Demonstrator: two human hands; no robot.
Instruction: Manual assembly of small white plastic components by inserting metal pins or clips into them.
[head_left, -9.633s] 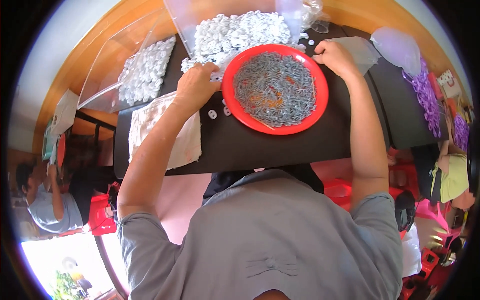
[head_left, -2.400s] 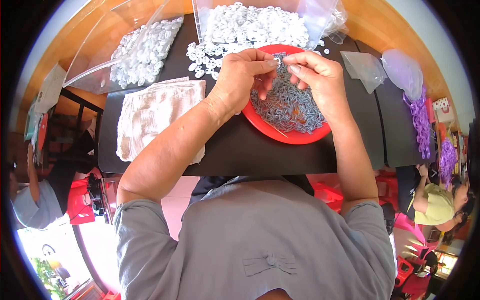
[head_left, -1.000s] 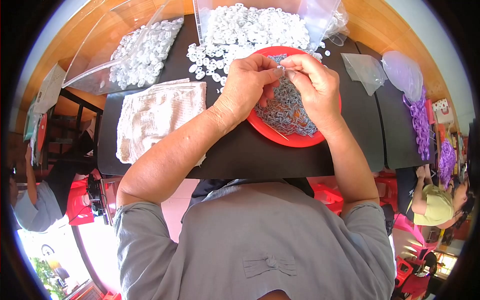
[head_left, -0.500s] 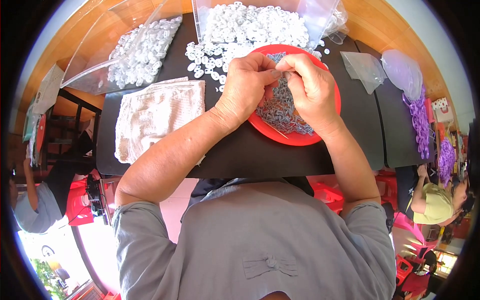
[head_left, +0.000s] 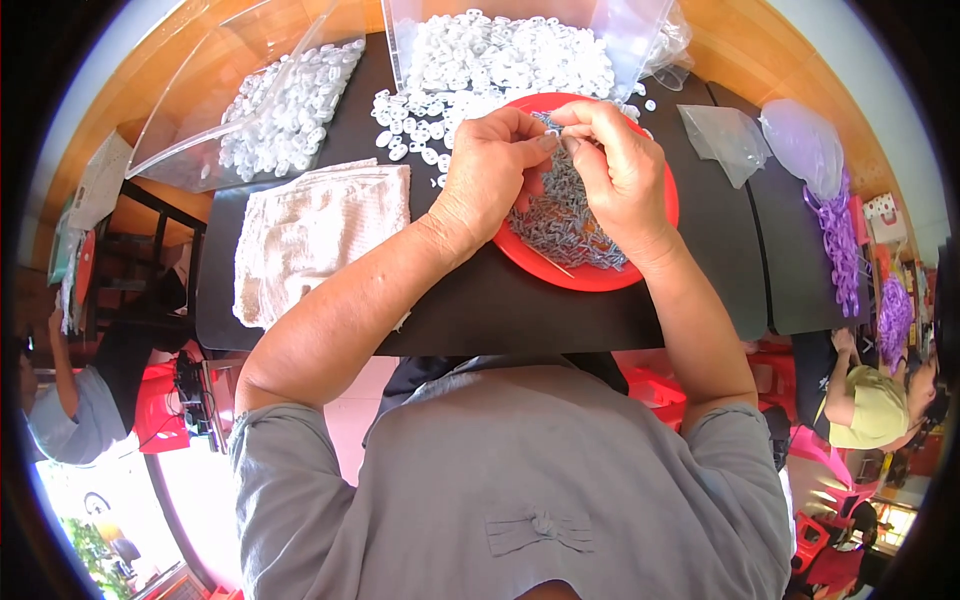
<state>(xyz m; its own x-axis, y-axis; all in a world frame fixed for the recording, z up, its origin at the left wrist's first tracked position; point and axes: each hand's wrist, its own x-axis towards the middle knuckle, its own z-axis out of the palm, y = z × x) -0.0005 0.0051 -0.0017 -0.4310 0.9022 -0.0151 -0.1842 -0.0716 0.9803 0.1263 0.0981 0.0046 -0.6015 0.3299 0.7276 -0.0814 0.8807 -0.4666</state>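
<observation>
My left hand (head_left: pixel 485 180) and my right hand (head_left: pixel 625 185) meet over a red round plate (head_left: pixel 660 240). Each is closed in a pinch, thumb against fingers, with the fingertips almost touching. A small whitish bit (head_left: pixel 552 133) shows between the left fingertips; its kind cannot be made out. Whatever the right fingertips grip is hidden. Below them, the plate holds a heap of small grey-blue pieces (head_left: pixel 565 225) resembling chain links. A thin tan stick (head_left: pixel 548 264) lies near its front rim. Loose white oval pieces (head_left: pixel 398 128) are scattered just beyond my left hand.
Behind the plate stands a clear bin (head_left: pixel 630 60) of white ovals, with another tilted clear bin (head_left: pixel 190 140) at left. A folded cream towel (head_left: pixel 320 225) lies left. Plastic bags (head_left: pixel 730 140) and purple chain (head_left: pixel 840 250) are at right. People sit at both sides.
Both hands remain pinched over the plate, with only slight finger movement. A whitish bit now shows more clearly between the fingertips. The whole view has shifted a little.
</observation>
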